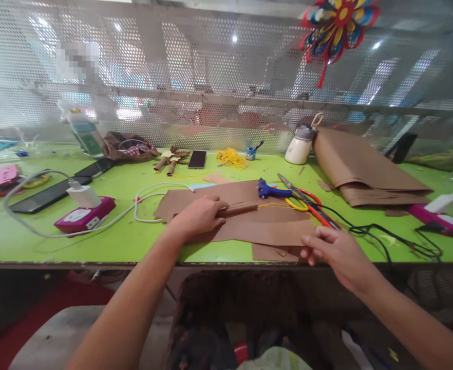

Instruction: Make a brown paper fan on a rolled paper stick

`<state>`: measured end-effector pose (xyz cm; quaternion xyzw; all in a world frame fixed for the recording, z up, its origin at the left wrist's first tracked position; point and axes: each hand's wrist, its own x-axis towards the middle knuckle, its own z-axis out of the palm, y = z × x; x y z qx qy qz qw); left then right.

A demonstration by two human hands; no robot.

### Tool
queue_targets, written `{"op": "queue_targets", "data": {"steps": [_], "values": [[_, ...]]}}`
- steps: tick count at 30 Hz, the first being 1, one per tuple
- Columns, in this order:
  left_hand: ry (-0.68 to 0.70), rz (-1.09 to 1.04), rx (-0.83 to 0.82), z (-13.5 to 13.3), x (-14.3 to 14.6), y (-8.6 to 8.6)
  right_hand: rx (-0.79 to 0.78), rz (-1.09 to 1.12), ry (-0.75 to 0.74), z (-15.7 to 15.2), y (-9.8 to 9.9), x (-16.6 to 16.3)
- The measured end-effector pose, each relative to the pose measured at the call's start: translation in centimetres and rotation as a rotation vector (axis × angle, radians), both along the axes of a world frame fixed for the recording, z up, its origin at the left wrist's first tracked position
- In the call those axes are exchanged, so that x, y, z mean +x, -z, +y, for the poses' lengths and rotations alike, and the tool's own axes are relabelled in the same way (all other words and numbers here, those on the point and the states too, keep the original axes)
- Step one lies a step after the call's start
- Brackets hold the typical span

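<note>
My left hand [200, 218] is closed over one end of a thin rolled brown paper tube [242, 209], pressing down on the brown paper below. A few thin yellow threads [275, 205] trail rightward from the tube's far end. Between thumb and fingers, my right hand [332, 252] pinches the right corner of a brown paper sheet [272, 234], near the table's front edge. More brown paper [226, 192] lies beneath and behind. On it rests a blue glue gun [275, 191], and scissors [301, 198] with orange and yellow handles lie just right of it.
A folded brown paper stack [365, 159] and a white bottle [299, 145] stand back right. Black cables [380, 234] run along the right. Left are a purple power socket [83, 216] with a white cable and a black phone [197, 159]. Yellow string [231, 158] lies behind.
</note>
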<state>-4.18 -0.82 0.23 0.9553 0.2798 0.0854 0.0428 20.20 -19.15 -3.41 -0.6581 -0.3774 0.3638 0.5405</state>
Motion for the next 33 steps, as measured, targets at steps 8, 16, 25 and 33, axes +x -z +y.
{"op": "queue_targets", "data": {"steps": [8,16,25,33], "values": [[-0.02,0.139,0.151,0.2,1.0,1.1,-0.024,-0.031,-0.007,0.8,0.5,-0.5],[-0.031,0.178,0.256,0.2,1.2,1.0,0.003,-0.063,0.016,1.5,-0.4,-0.5],[-0.014,0.177,0.152,0.9,1.2,0.6,-0.089,-0.186,-0.032,1.4,-0.6,-0.2],[-0.128,0.146,-0.049,0.7,1.1,-0.5,0.001,0.202,-0.12,-0.2,-1.8,-1.5]]}}
